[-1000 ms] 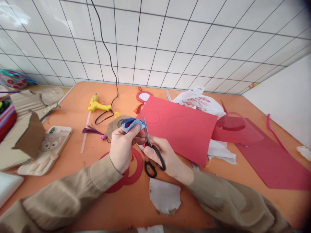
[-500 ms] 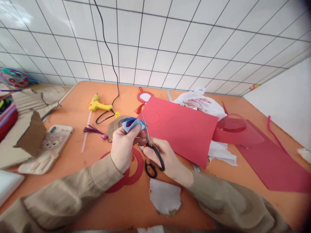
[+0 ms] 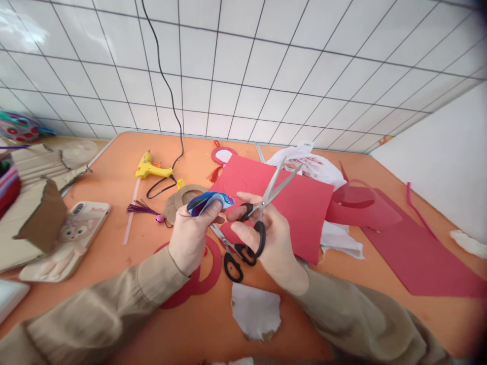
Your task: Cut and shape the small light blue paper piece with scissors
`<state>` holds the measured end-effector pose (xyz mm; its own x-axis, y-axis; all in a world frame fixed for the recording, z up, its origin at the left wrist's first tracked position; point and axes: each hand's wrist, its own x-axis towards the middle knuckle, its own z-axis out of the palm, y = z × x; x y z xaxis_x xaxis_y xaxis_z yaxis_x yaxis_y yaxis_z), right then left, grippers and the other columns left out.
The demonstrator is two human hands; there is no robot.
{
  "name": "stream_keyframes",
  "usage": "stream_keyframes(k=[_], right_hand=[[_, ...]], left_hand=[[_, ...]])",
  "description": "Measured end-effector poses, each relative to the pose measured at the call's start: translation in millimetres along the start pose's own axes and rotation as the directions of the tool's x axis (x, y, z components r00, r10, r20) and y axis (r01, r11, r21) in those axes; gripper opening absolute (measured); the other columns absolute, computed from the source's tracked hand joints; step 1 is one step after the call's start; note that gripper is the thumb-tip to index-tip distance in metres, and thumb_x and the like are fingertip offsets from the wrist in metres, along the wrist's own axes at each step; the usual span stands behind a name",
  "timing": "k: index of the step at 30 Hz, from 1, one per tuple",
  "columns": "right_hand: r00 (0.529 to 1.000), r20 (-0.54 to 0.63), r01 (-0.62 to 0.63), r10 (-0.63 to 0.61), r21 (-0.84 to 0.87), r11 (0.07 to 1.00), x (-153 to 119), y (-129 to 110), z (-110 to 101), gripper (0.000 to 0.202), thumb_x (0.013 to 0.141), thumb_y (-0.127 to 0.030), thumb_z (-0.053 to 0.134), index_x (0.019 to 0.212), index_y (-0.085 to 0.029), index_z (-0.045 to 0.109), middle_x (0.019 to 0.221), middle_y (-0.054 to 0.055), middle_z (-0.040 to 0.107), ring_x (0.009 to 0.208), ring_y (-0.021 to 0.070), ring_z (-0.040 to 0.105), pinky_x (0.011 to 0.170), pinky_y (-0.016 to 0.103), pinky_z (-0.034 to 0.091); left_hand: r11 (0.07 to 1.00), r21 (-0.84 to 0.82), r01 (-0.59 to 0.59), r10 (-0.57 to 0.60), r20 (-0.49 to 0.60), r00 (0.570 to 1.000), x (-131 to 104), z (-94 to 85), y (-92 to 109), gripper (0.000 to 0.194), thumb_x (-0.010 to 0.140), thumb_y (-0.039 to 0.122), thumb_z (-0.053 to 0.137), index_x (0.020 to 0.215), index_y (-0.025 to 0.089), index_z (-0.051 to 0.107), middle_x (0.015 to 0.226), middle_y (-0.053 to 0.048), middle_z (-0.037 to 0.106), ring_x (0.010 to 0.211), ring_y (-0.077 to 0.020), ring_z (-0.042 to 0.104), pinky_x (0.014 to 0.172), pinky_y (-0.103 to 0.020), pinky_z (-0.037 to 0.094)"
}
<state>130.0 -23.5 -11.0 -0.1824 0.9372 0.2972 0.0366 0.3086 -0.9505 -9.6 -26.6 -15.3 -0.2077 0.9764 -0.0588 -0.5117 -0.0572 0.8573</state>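
Left hand [image 3: 190, 246]: thumb and fingers were pinched together on the blue folded piece [image 3: 207, 204], held above the orange table [image 3: 211, 327].
Right hand [image 3: 279, 248]: fingers were partly curled, gripping the raised scissors [image 3: 263, 204] by their handles.
Blades [image 3: 283, 186]: had swung clear of the piece and spread apart; judged, cutting was interrupted.
Second scissors [image 3: 225, 242]: lay lower, between the hands, near the red sheet [image 3: 304, 213].
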Motion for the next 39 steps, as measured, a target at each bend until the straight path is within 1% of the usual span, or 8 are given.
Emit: stream_keyframes(k=[7,12,18,23,29,33,37,39], right_hand=[[0.99,-0.063,0.121,-0.129,-0.118,0.986,4,-6,2,0.044,0.078,-0.027,0.075,0.119,-0.025,0.06,0.084,0.0,0.064,0.077,0.017,0.063,0.075,0.035,0.054],[0.984,-0.074,0.152,-0.163,-0.14,0.978,2,-5,-1,0.05,0.078,-0.015,0.072,0.123,-0.033,0.059,0.085,-0.002,0.063,0.078,0.0166,0.061,0.077,0.035,0.053],[0.972,-0.068,0.211,-0.225,-0.172,0.962,1,-4,-3,0.054,0.079,-0.011,0.068,0.127,-0.034,0.058,0.088,-0.002,0.066,0.079,0.0162,0.059,0.078,0.035,0.051],[0.963,-0.062,0.246,-0.264,-0.208,0.947,2,-6,-3,0.054,0.08,-0.009,0.064,0.128,-0.033,0.057,0.088,-0.001,0.065,0.078,0.0156,0.058,0.077,0.034,0.051],[0.965,-0.038,0.244,-0.258,-0.212,0.946,1,-7,-6,0.051,0.079,-0.01,0.064,0.126,-0.029,0.059,0.085,-0.001,0.066,0.076,0.0152,0.058,0.073,0.033,0.051],[0.975,-0.029,0.211,-0.219,-0.169,0.963,4,-16,-12,0.043,0.079,-0.015,0.068,0.119,-0.028,0.062,0.084,-0.001,0.067,0.073,0.0145,0.059,0.073,0.033,0.053],[0.999,0.052,-0.004,0.008,-0.073,0.997,15,-23,-24,0.039,0.077,-0.032,0.077,0.111,-0.022,0.061,0.076,0.001,0.069,0.07,0.0171,0.067,0.062,0.031,0.055],[0.986,0.121,-0.112,0.116,-0.043,0.993,19,-19,-27,0.044,0.073,-0.041,0.081,0.105,-0.021,0.059,0.068,0.0,0.069,0.06,0.0174,0.067,0.056,0.03,0.053]], left_hand=[[0.986,0.099,-0.131,0.107,0.218,0.97,-2,-5.9,-6,0.007,0.08,0.027,0.074,0.083,0.024,0.079,0.086,-0.003,0.076,0.085,-0.0199,0.068,0.088,-0.034,0.052],[0.949,0.195,-0.249,0.171,0.346,0.922,-2,-11.2,-7,0.012,0.086,0.026,0.069,0.092,0.025,0.079,0.097,-0.003,0.075,0.086,-0.0172,0.065,0.082,-0.028,0.051],[0.907,0.275,-0.319,0.216,0.347,0.913,-1,-8.7,-1,0.013,0.082,0.034,0.073,0.081,0.023,0.08,0.089,-0.005,0.075,0.065,-0.0141,0.059,0.064,-0.027,0.052],[0.898,0.29,-0.33,0.217,0.362,0.907,-1,-6.9,3,0.016,0.079,0.032,0.075,0.07,0.02,0.078,0.089,-0.007,0.074,0.071,-0.0157,0.063,0.067,-0.026,0.053],[0.915,0.278,-0.292,0.18,0.365,0.913,-3,-7.0,4,0.023,0.076,0.034,0.077,0.06,0.018,0.074,0.086,-0.008,0.072,0.071,-0.016,0.062,0.064,-0.027,0.051],[0.963,0.215,-0.164,0.091,0.313,0.945,0,-7.3,2,0.017,0.075,0.033,0.077,0.066,0.019,0.075,0.083,-0.005,0.07,0.061,-0.0126,0.055,0.059,-0.027,0.047],[0.998,0.065,-0.022,0.012,0.149,0.989,10,-6.7,10,0.021,0.067,0.039,0.082,0.069,0.02,0.073,0.07,-0.002,0.064,0.061,-0.0135,0.054,0.05,-0.025,0.043],[0.996,0.077,0.038,-0.052,0.185,0.981,16,-7.2,17,0.026,0.061,0.039,0.086,0.07,0.018,0.073,0.078,-0.004,0.068,0.063,-0.0139,0.056,0.05,-0.025,0.043]])
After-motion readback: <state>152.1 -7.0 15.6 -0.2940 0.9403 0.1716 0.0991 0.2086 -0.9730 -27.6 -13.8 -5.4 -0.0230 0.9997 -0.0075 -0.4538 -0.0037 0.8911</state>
